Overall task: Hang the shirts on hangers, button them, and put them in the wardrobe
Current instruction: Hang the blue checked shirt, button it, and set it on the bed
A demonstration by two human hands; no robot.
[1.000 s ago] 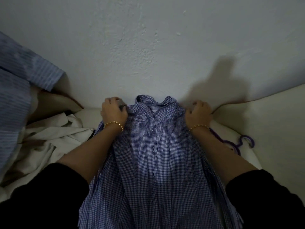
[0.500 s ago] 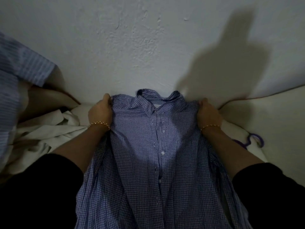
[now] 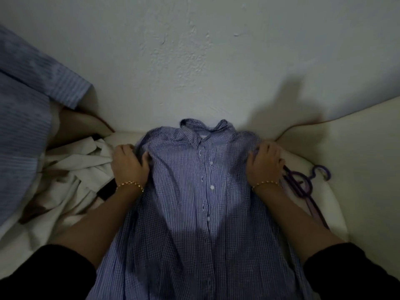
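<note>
A blue-and-white checked shirt [image 3: 194, 202] lies front up on a cream cushion, collar toward the wall, its placket buttons closed as far as I can see. My left hand [image 3: 128, 163] grips the shirt's left shoulder, thumb on top of the cloth. My right hand [image 3: 265, 163] grips the right shoulder, fingers curled into the fabric. A purple hanger [image 3: 303, 182] lies beside the shirt on the right, its hook pointing right; part of it is under the shirt's edge.
A striped light-blue shirt [image 3: 28, 126] hangs or drapes at the left. A crumpled white garment [image 3: 71, 176] lies left of my left hand. The white wall [image 3: 194, 61] stands right behind the collar. Cream cushions [image 3: 357, 169] rise at the right.
Both hands slid outward from beside the collar to the shirt's shoulders, spreading it wider. The view shifted, and more of the purple hanger shows at the right.
</note>
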